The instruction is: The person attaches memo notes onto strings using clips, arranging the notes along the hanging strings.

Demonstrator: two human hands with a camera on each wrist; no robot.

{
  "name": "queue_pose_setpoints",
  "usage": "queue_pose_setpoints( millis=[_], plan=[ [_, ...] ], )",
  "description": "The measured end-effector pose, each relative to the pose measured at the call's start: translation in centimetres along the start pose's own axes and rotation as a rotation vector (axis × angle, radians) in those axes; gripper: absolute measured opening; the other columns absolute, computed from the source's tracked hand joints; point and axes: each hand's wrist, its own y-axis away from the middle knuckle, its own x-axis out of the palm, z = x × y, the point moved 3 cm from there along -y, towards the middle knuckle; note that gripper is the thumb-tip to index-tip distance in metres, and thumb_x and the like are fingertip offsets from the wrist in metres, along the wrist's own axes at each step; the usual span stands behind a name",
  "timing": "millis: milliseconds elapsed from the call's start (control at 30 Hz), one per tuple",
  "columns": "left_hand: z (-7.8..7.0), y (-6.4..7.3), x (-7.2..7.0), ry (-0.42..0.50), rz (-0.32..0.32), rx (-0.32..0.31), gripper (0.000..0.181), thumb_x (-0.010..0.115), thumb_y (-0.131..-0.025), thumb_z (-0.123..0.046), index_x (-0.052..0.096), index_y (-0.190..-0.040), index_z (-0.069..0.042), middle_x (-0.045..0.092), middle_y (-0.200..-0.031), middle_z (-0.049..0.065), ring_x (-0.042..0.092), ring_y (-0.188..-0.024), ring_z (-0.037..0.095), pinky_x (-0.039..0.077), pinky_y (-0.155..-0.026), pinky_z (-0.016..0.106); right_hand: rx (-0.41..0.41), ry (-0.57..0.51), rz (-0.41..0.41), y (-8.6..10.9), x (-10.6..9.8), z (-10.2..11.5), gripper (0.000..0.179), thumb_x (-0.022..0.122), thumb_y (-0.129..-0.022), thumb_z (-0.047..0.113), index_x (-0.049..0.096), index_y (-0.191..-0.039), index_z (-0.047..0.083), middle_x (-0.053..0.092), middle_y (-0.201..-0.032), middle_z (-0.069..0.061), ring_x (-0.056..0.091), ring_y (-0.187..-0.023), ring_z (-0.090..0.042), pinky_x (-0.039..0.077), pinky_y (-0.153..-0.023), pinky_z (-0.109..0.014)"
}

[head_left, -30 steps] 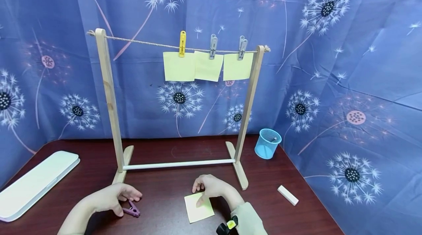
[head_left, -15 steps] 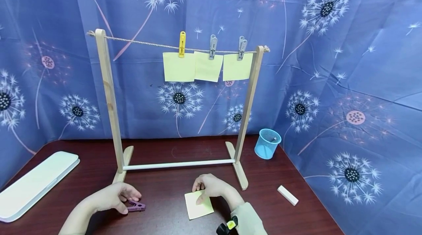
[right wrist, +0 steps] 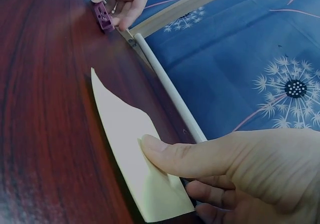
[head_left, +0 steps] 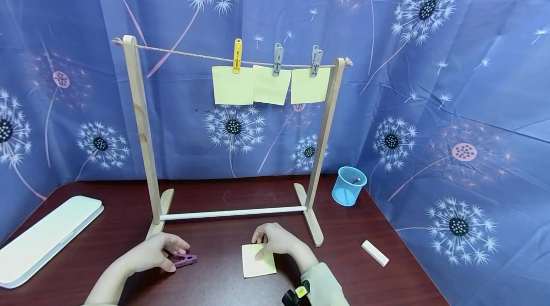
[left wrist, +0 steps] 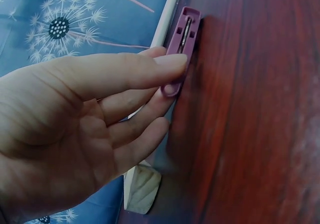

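Note:
My left hand (head_left: 156, 252) pinches a purple clothespin (head_left: 185, 260) between thumb and fingers, just above the table; in the left wrist view the clothespin (left wrist: 182, 42) points away from the fingertips. To the right, my right hand (head_left: 277, 240) grips a yellow paper note (head_left: 259, 265), thumb on its face and fingers behind. The note (right wrist: 127, 139) looks bent and slightly lifted in the right wrist view. Behind both hands, a wooden stand (head_left: 143, 129) carries a string with three yellow notes (head_left: 233, 87) hung by one yellow clothespin (head_left: 237, 55) and two grey clothespins (head_left: 278, 60).
A long white case (head_left: 51, 237) lies at the left of the dark red table (head_left: 206, 287). On the right are a blue mesh cup (head_left: 347, 189) and a small white block (head_left: 375, 253). A white crossbar (head_left: 232, 213) joins the stand's feet. Blue dandelion cloth (head_left: 193, 134) hangs behind.
The left hand has moved a little right with the clothespin, which has turned from tilted to pointing rightward. The right hand has tipped the note, whose near edge has risen.

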Motion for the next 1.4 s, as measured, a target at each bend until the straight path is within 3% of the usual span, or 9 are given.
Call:
queue_pose_setpoints(
  millis=[433, 700, 933, 1400],
  plan=[
    [-0.48, -0.25, 0.25, -0.03, -0.036, -0.004, 0.052, 0.08, -0.065, -0.001, 0.061, -0.111, 0.016, 0.071, -0.101, 0.021, 0.059, -0.09, -0.005, 0.05, -0.074, 0.021, 0.015, 0.028, -0.017, 0.15, -0.07, 0.29, 0.031, 0.089, -0.063, 0.005, 0.069, -0.087, 0.003, 0.063, -0.075, -0.004, 0.051, -0.067, -0.004, 0.04, -0.061, -0.015],
    [-0.55, -0.02, 0.27, -0.075, -0.057, -0.07, 0.054, 0.081, -0.058, 0.004, 0.065, -0.109, 0.01, 0.069, -0.1, 0.012, 0.056, -0.086, 0.0, 0.044, -0.07, 0.022, -0.012, 0.042, -0.007, 0.12, 0.01, 0.45, 0.031, 0.089, -0.063, 0.005, 0.068, -0.086, 0.003, 0.062, -0.076, -0.003, 0.05, -0.069, -0.004, 0.041, -0.063, -0.015],
    [-0.6, -0.01, 0.14, -0.09, -0.053, -0.077, 0.05, 0.081, -0.06, 0.002, 0.065, -0.107, 0.011, 0.069, -0.099, 0.013, 0.057, -0.085, 0.0, 0.046, -0.07, 0.022, -0.03, 0.055, -0.011, 0.0, 0.07, 0.46, 0.031, 0.09, -0.063, 0.005, 0.068, -0.085, 0.004, 0.062, -0.078, -0.002, 0.051, -0.071, -0.004, 0.043, -0.067, -0.015],
    [-0.41, -0.04, -0.03, -0.107, -0.059, -0.092, 0.046, 0.083, -0.061, 0.003, 0.066, -0.104, 0.01, 0.067, -0.096, 0.009, 0.055, -0.084, 0.001, 0.047, -0.069, 0.023, 0.016, 0.028, -0.006, 0.02, 0.14, 0.51, 0.032, 0.089, -0.063, 0.003, 0.066, -0.085, 0.006, 0.059, -0.076, 0.003, 0.048, -0.068, 0.0, 0.043, -0.066, -0.016]
  ],
)
